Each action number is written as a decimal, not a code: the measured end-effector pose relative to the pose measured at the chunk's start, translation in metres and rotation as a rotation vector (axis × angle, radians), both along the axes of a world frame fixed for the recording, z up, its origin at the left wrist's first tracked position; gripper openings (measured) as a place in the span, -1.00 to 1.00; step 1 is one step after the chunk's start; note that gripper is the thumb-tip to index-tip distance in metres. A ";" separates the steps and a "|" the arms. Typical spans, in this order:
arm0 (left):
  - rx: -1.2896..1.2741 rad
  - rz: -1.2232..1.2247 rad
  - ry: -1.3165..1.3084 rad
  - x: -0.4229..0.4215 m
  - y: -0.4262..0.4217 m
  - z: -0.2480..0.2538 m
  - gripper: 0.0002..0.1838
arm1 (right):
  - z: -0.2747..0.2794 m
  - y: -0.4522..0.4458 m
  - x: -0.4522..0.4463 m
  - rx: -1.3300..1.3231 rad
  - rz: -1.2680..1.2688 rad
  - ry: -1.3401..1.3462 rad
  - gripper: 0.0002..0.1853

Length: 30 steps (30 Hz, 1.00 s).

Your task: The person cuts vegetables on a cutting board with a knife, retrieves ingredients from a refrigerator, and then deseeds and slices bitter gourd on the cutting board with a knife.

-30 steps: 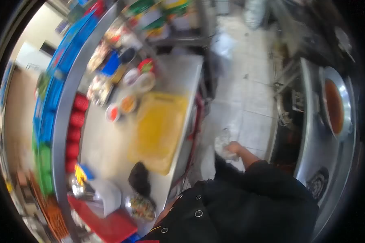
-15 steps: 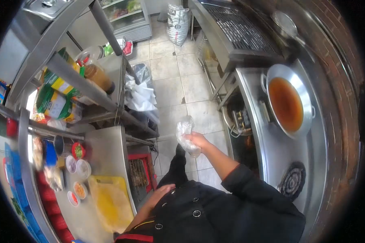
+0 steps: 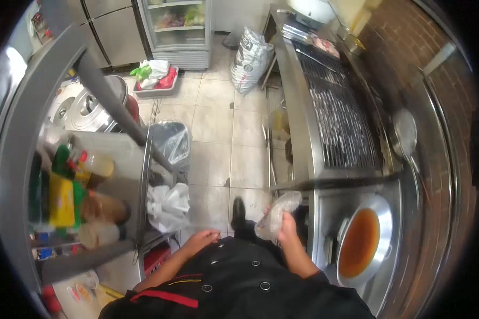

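My right hand [image 3: 287,229] is closed around a crumpled clear plastic bag [image 3: 275,215], held out in front of me above the floor. What is inside the bag, if anything, I cannot make out. Near the front of my dark jacket, my left hand [image 3: 201,241] hangs with its fingers loosely extended and nothing visible in them. To the right of the bag, a wide metal pan [image 3: 384,234] of reddish-brown liquid sits on the stove top.
A grill [image 3: 343,127] runs along the right, with a strainer [image 3: 405,133] behind it. On the left stand a shelf rack [image 3: 98,212] with jars and a lined bin [image 3: 170,143]. Ahead are a printed sack [image 3: 252,61], a grey tray [image 3: 157,91] and a glass-door fridge [image 3: 181,56].
I have moved forward along the aisle; the grill and fridge appear nearer, and the cutting board has nearly left view. The bag, still in my right hand, has shifted right and lower.
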<state>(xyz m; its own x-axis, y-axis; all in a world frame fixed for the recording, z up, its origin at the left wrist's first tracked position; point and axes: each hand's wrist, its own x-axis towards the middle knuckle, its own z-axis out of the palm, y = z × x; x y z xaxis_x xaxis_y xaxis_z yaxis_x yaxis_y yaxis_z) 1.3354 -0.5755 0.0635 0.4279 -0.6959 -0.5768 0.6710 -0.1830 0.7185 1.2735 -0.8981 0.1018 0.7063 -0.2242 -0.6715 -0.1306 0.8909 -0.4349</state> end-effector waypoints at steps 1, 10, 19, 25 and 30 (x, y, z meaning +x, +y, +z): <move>0.006 0.015 0.008 0.019 -0.012 0.001 -0.52 | -0.006 -0.011 0.019 0.006 0.015 0.008 -0.67; 0.063 0.234 -0.316 0.222 -0.133 0.057 -0.34 | 0.010 -0.053 0.292 -0.151 0.539 -0.182 -0.67; 0.290 0.810 -0.667 0.383 -0.134 0.071 -0.25 | 0.063 0.037 0.534 -0.878 1.413 -0.596 -0.64; 0.157 1.112 -0.208 0.474 -0.110 0.071 -0.51 | 0.044 0.034 0.661 -0.805 1.688 -0.649 -0.50; 0.248 1.276 -0.188 0.532 -0.088 0.064 -0.46 | 0.027 -0.003 0.785 -1.289 1.601 -0.541 -0.52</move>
